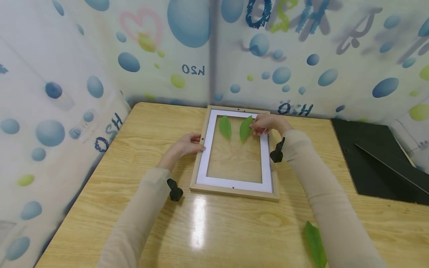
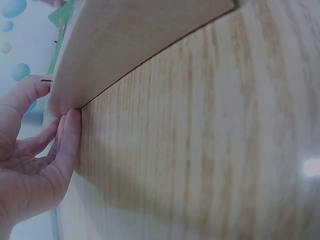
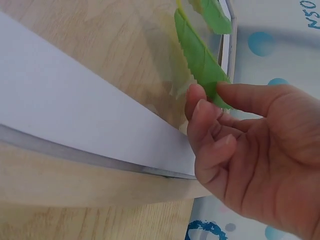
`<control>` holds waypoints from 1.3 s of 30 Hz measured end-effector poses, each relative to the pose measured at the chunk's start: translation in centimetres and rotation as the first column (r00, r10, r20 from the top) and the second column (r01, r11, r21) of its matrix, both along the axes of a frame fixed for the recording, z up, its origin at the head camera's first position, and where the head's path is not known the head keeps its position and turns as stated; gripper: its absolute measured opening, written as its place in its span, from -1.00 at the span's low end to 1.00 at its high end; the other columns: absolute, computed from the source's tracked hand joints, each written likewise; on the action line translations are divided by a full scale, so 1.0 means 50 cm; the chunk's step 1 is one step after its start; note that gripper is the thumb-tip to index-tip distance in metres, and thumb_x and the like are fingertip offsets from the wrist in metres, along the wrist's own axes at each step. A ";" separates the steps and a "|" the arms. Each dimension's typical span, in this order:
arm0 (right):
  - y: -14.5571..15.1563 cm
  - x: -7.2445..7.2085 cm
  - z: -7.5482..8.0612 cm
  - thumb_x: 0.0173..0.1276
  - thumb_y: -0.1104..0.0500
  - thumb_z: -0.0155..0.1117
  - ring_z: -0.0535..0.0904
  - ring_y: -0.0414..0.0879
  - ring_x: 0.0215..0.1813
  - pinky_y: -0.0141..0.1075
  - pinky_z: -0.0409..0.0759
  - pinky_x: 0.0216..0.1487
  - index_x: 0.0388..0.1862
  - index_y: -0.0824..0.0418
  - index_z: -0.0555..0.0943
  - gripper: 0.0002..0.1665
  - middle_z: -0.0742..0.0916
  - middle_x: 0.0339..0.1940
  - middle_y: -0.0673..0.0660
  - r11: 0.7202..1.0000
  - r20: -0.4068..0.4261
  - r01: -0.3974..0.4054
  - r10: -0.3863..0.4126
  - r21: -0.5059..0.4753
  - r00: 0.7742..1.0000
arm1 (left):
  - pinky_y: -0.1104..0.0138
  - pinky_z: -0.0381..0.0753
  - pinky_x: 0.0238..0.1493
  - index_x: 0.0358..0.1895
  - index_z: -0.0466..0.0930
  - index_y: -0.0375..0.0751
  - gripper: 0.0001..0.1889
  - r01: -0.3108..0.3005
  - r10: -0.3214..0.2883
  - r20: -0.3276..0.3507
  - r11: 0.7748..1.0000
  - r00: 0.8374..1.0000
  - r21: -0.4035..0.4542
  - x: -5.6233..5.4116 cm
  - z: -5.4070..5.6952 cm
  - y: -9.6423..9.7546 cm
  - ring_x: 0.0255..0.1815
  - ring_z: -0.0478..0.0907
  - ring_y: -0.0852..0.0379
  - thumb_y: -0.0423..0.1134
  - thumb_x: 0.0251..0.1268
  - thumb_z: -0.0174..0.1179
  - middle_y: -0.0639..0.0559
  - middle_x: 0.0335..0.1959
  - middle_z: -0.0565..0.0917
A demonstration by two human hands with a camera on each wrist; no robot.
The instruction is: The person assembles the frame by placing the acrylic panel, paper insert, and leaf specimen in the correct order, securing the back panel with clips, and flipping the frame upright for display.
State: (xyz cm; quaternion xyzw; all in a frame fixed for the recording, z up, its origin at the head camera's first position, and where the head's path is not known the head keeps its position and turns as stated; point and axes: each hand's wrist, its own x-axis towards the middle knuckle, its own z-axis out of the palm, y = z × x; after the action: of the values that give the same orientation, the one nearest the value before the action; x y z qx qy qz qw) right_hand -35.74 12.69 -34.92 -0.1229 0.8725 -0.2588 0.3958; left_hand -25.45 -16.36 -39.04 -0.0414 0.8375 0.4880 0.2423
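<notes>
A wooden picture frame (image 1: 234,195) with a white mat (image 1: 203,163) around its clear middle lies flat on the table. My left hand (image 1: 187,145) holds the frame's left side; in the left wrist view the thumb (image 2: 32,92) is at its top edge and the fingertips low against its outer side. With thumb and fingers, my right hand (image 1: 268,123) pinches one end of a green leaf (image 1: 245,129) over the upper right of the middle. Another green leaf (image 1: 225,127) lies at the upper left inside the mat.
A third green leaf (image 1: 315,243) lies near the front of the table, beside the right sleeve (image 1: 325,186). On the right lies a black backing board (image 1: 368,149) with its flap standing up. A patterned wall (image 1: 161,85) rises behind the wooden table (image 1: 134,141).
</notes>
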 end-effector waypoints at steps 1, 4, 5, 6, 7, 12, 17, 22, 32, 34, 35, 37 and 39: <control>0.001 0.001 0.000 0.46 0.12 -0.16 0.40 -0.29 -0.57 -0.46 0.32 -0.51 -0.41 0.24 0.46 -0.67 0.59 -0.62 -0.09 1.000 0.006 0.005 -0.005 0.003 1.000 | 0.21 0.41 0.22 0.37 0.07 -0.27 -0.28 -0.002 0.002 0.002 1.000 1.000 0.004 0.000 -0.001 0.001 0.25 0.30 -0.06 -0.30 0.16 0.19 -0.21 0.28 0.30; 0.002 0.003 -0.001 0.45 0.12 -0.16 0.40 -0.30 -0.59 -0.47 0.30 -0.53 -0.49 0.21 0.45 -0.66 0.60 -0.63 -0.09 1.000 0.018 0.024 -0.024 0.012 1.000 | 0.21 0.42 0.22 0.37 0.07 -0.28 -0.29 -0.001 0.001 0.003 1.000 1.000 0.005 0.001 -0.002 0.005 0.25 0.30 -0.06 -0.30 0.16 0.18 -0.21 0.28 0.30; 0.002 0.003 0.000 0.45 0.12 -0.16 0.41 -0.30 -0.59 -0.47 0.29 -0.53 -0.51 0.20 0.44 -0.65 0.59 -0.63 -0.09 1.000 0.021 0.026 -0.027 0.013 0.999 | 0.21 0.42 0.22 0.37 0.07 -0.27 -0.29 -0.002 0.002 0.003 1.000 1.000 0.005 0.002 -0.003 0.006 0.25 0.30 -0.06 -0.30 0.16 0.19 -0.21 0.28 0.30; 0.003 0.004 0.000 0.45 0.12 -0.16 0.41 -0.30 -0.59 -0.48 0.29 -0.53 -0.52 0.19 0.43 -0.65 0.59 -0.63 -0.09 1.000 0.023 0.026 -0.026 0.013 0.999 | 0.21 0.42 0.22 0.37 0.07 -0.27 -0.29 -0.003 0.003 0.004 1.000 1.000 0.006 0.002 -0.003 0.007 0.25 0.31 -0.06 -0.30 0.16 0.19 -0.20 0.28 0.30; 0.003 0.004 0.000 0.45 0.12 -0.16 0.41 -0.30 -0.59 -0.48 0.29 -0.53 -0.53 0.19 0.43 -0.65 0.60 -0.63 -0.09 0.999 0.024 0.031 -0.031 0.013 0.999 | 0.21 0.42 0.22 0.37 0.07 -0.27 -0.29 -0.002 0.002 0.003 1.000 1.000 0.005 0.003 -0.004 0.008 0.25 0.31 -0.06 -0.29 0.16 0.19 -0.20 0.28 0.30; 0.009 0.009 0.007 0.44 0.07 -0.17 0.42 -0.32 -0.59 -0.49 0.30 -0.54 -0.53 0.16 0.38 -0.65 0.62 -0.62 -0.12 0.998 -0.002 0.029 -0.029 0.062 1.000 | 0.21 0.42 0.22 0.37 0.07 -0.27 -0.29 0.001 -0.001 0.001 1.000 1.000 -0.003 0.005 -0.005 0.012 0.25 0.31 -0.06 -0.29 0.17 0.18 -0.20 0.27 0.30; 0.016 0.017 0.021 0.44 0.03 -0.18 0.45 -0.28 -0.50 -0.45 0.38 -0.46 -0.29 0.27 0.40 -0.67 0.68 -0.47 -0.04 0.994 -0.050 0.031 -0.026 0.103 0.998 | 0.21 0.42 0.22 0.38 0.06 -0.27 -0.29 0.012 -0.012 0.001 1.000 1.000 -0.006 0.005 -0.004 0.014 0.25 0.30 -0.07 -0.28 0.18 0.17 -0.21 0.28 0.29; 0.026 0.023 0.035 0.45 0.02 -0.17 0.52 -0.18 -0.32 -0.33 0.52 -0.27 0.19 0.42 0.26 -0.46 0.66 -0.20 0.18 0.996 -0.095 0.022 -0.014 0.082 0.995 | 0.20 0.41 0.23 0.37 0.06 -0.28 -0.29 0.011 -0.011 -0.003 1.000 1.000 -0.001 0.002 -0.004 0.012 0.25 0.30 -0.07 -0.29 0.18 0.17 -0.22 0.28 0.29; 0.044 0.046 0.057 0.46 0.04 -0.17 0.59 -0.09 -0.22 -0.23 0.60 -0.13 0.20 0.45 0.23 -0.46 0.66 -0.19 0.21 0.999 -0.084 -0.039 0.040 0.009 0.996 | 0.19 0.40 0.23 0.38 0.05 -0.31 -0.28 0.012 -0.012 -0.016 1.000 1.000 -0.007 0.002 0.001 0.006 0.25 0.28 -0.09 -0.30 0.17 0.16 -0.24 0.29 0.28; 0.050 0.050 0.059 0.46 0.04 -0.16 0.59 -0.07 -0.18 -0.22 0.60 -0.10 0.20 0.43 0.24 -0.46 0.66 -0.17 0.23 0.999 -0.079 -0.049 0.049 0.009 0.996 | 0.19 0.41 0.23 0.38 0.06 -0.29 -0.29 0.003 -0.003 -0.014 1.000 1.000 -0.005 0.001 -0.001 0.005 0.24 0.30 -0.08 -0.30 0.16 0.17 -0.23 0.28 0.29; 0.053 0.053 0.060 0.46 0.04 -0.16 0.59 -0.06 -0.17 -0.22 0.60 -0.09 0.20 0.43 0.25 -0.46 0.66 -0.16 0.24 0.998 -0.074 -0.055 0.056 0.010 0.996 | 0.20 0.41 0.22 0.38 0.06 -0.29 -0.29 0.003 -0.003 -0.015 1.000 1.000 -0.006 0.000 -0.002 0.005 0.24 0.30 -0.07 -0.30 0.17 0.17 -0.22 0.28 0.29; 0.058 0.060 0.063 0.46 0.04 -0.15 0.57 -0.08 -0.17 -0.22 0.60 -0.08 0.20 0.42 0.26 -0.47 0.66 -0.15 0.24 0.997 -0.067 -0.069 0.070 0.016 0.995 | 0.20 0.42 0.22 0.38 0.06 -0.29 -0.29 -0.001 0.001 -0.016 1.000 1.000 -0.002 -0.001 -0.004 0.003 0.23 0.31 -0.07 -0.30 0.17 0.17 -0.22 0.28 0.29; 0.064 0.067 0.066 0.45 0.03 -0.14 0.56 -0.08 -0.17 -0.22 0.59 -0.06 0.18 0.41 0.28 -0.48 0.65 -0.16 0.22 0.996 -0.064 -0.084 0.085 0.018 0.994 | 0.20 0.42 0.22 0.38 0.06 -0.29 -0.29 -0.001 0.001 -0.017 1.000 1.000 0.003 -0.001 -0.005 0.002 0.23 0.31 -0.07 -0.30 0.16 0.17 -0.22 0.28 0.29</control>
State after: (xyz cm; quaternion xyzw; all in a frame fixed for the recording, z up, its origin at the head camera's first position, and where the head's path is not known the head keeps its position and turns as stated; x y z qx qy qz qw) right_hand -32.37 15.88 -31.61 -0.1648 0.8808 -0.2313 0.3789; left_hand -25.52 -16.26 -39.29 -0.0374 0.8388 0.4897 0.2348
